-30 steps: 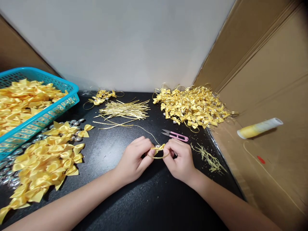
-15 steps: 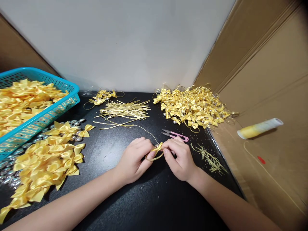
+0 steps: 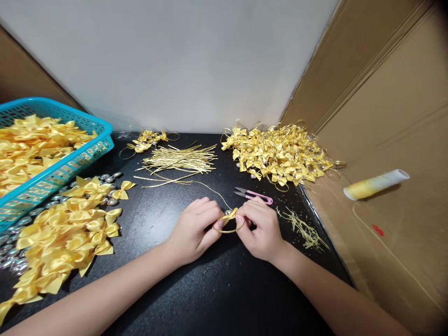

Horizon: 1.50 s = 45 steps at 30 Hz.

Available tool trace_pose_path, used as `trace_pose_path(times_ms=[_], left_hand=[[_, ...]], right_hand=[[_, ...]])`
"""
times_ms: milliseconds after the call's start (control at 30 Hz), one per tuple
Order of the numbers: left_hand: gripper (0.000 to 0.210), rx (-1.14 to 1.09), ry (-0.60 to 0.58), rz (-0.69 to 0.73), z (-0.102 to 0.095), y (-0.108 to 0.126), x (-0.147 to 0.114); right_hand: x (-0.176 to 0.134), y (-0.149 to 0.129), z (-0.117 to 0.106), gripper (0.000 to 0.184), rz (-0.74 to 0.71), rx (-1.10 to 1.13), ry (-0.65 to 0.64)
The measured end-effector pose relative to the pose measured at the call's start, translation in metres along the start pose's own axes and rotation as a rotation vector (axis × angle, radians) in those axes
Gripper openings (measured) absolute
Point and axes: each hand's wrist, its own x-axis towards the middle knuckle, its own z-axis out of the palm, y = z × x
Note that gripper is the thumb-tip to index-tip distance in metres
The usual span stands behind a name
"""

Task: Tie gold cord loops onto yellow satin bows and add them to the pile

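Over the middle of the black table, my left hand (image 3: 196,229) and my right hand (image 3: 261,228) pinch a small yellow satin bow (image 3: 230,214) between them. A gold cord loop (image 3: 229,231) hangs below the bow, and a shiny silver bead (image 3: 227,213) shows at its knot. From the bow a thin pale thread (image 3: 213,190) runs up and left to the gold cord pieces. Just beyond my right hand lie pink-handled thread snips (image 3: 255,195), partly covered by its knuckles. Fingertips hide the bow's ends.
A turquoise basket (image 3: 105,135) of bows stands at left, beside loose bows (image 3: 66,238) and silver beads (image 3: 16,261). Cut gold cords (image 3: 180,158) lie at the back, finished looped bows (image 3: 276,154) behind right. Thread scraps (image 3: 303,228) and a thread tube (image 3: 376,184) are at right.
My right thumb and fingers have shifted onto the bow's right end, and the loop hangs more openly below it. The view has moved slightly; the other things lie as before.
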Motion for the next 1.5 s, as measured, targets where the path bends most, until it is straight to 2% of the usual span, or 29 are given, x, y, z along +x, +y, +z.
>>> trace_pose_path(times_ms=[67, 167, 267, 400, 633, 767, 900, 967, 1067, 1100, 1167, 1233, 1333, 1500], left_hand=[[0.025, -0.101, 0.014, -0.075, 0.000, 0.003, 0.000], [0.027, -0.247, 0.016, -0.175, 0.002, 0.004, -0.001], [0.028, -0.376, 0.004, -0.259, 0.002, 0.003, -0.003], [0.027, -0.509, 0.026, -0.362, 0.004, 0.003, -0.004], [0.032, -0.695, 0.054, -0.510, 0.008, 0.004, -0.005], [0.031, -0.775, 0.054, -0.549, 0.009, 0.005, -0.004], [0.032, -0.822, 0.060, -0.576, 0.010, 0.004, -0.002], [0.031, -0.814, 0.067, -0.593, 0.011, 0.004, -0.003], [0.031, -0.758, 0.090, -0.635, 0.011, 0.004, -0.005], [0.032, -0.731, 0.101, -0.653, 0.011, 0.004, -0.005], [0.032, -0.685, 0.122, -0.679, 0.011, 0.006, -0.005], [0.029, -0.667, 0.140, -0.687, 0.010, 0.007, -0.005], [0.026, -0.666, 0.161, -0.679, 0.009, 0.008, -0.003], [0.023, -0.662, 0.176, -0.619, 0.007, 0.009, -0.002]], right_hand=[[0.001, -0.001, -0.001, 0.022, 0.012, 0.020, 0.010], [0.004, 0.005, -0.009, 0.017, -0.019, -0.026, -0.077], [0.008, 0.019, -0.024, 0.007, 0.058, -0.273, -0.113], [0.009, 0.039, -0.037, 0.025, 0.238, -0.606, -0.152], [0.005, 0.044, -0.032, 0.017, 0.351, -0.708, -0.340], [0.004, 0.046, -0.028, 0.014, 0.355, -0.788, -0.356], [0.003, 0.051, -0.026, 0.019, 0.277, -0.838, -0.324], [0.003, 0.050, -0.027, 0.022, 0.256, -0.758, -0.237], [0.002, 0.035, -0.029, 0.017, 0.284, -0.381, -0.039], [0.001, 0.028, -0.029, 0.015, 0.301, -0.227, -0.009], [-0.002, 0.013, -0.028, 0.012, 0.311, -0.006, -0.032], [-0.005, 0.002, -0.024, 0.009, 0.300, 0.046, -0.084], [-0.006, -0.004, -0.018, 0.020, 0.264, 0.017, -0.142], [-0.004, -0.003, -0.014, 0.021, 0.229, 0.021, -0.133]])
